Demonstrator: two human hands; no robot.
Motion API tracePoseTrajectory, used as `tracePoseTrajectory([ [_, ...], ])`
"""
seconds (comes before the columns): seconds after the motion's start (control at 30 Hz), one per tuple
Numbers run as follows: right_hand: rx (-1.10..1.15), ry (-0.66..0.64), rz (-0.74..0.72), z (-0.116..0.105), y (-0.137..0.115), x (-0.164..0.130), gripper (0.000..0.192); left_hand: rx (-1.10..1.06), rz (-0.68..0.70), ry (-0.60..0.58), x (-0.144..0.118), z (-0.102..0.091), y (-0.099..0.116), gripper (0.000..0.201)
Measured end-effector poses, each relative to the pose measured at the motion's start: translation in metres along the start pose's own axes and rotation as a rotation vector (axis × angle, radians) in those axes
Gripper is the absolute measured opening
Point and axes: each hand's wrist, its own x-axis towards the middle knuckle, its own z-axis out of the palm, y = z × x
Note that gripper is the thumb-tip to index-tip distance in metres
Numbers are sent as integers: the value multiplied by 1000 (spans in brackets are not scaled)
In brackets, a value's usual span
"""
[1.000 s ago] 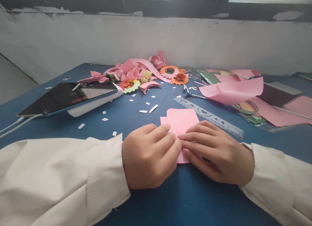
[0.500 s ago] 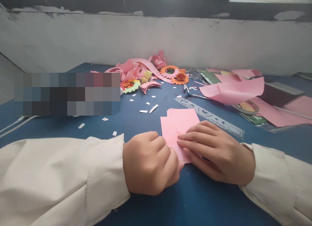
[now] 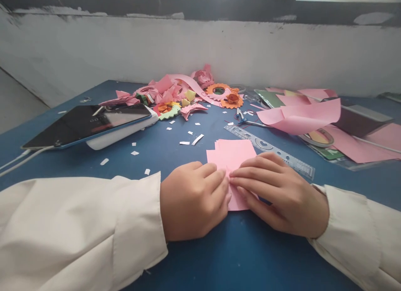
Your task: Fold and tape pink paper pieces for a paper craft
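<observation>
Hands (image 3: 196, 199) (image 3: 278, 195) pressing pink paper squares (image 3: 233, 153), ruler (image 3: 271, 151) beside

A stack of paper squares (image 3: 232, 154) is pinned on the table (image 3: 200, 257) under both hands; a ruler (image 3: 272, 150) is laid just right (behind it, scissors (image 3: 246, 120)), a tablet (image 3: 89, 123) far left.

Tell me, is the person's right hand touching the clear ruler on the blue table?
Apart. The head view shows a strip of blue table between the right hand and the clear ruler; the fingers rest on the pink paper squares instead.
</observation>
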Motion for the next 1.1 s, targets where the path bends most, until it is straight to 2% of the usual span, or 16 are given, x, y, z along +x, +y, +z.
tracePoseTrajectory([
  [0.1,-53,26,81,1,1,-1,20,25,30,7,-1,1,0,27],
  [0.23,-49,-24,136,4,1,-3,24,36,32,12,-1,2,1,27],
  [0.5,40,-43,158,6,-1,-6,28,39,34,17,-1,3,1,28],
  [0.77,58,-70,150,4,-3,-3,20,43,49,20,-2,4,0,29],
  [1.1,15,-69,154,5,-2,-5,30,58,67,-17,0,2,0,29],
])
